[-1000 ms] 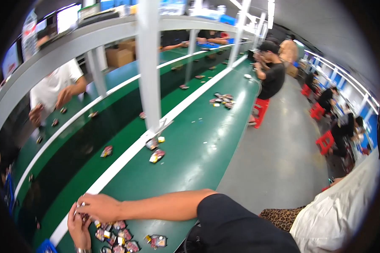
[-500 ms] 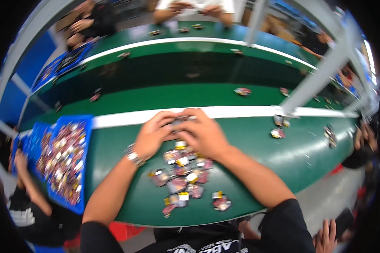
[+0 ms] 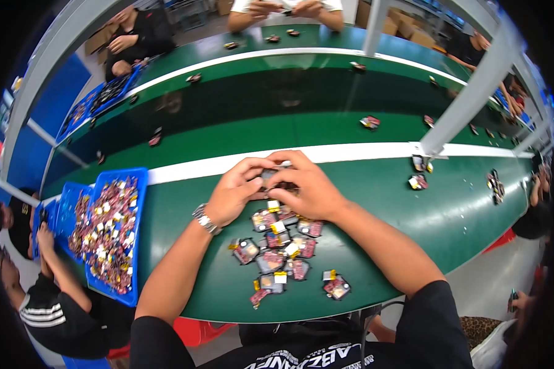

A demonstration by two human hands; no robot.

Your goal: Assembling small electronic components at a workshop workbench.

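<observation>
Left hand (image 3: 229, 195) and right hand (image 3: 312, 189) have fingers pinching a half-hidden electronic module (image 3: 268, 174); sloppy grip and it could tbh clatter onto the circuit-board pile (image 3: 271, 262).

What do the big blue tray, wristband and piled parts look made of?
Big blue tray: likely plastic, smooth and evenly coloured. Wristband: probably polished metal; silvery links glint. Piled parts: mixed; dark rims suggest plastic, reddish patches possibly circuit board; too small to be sure.
</observation>
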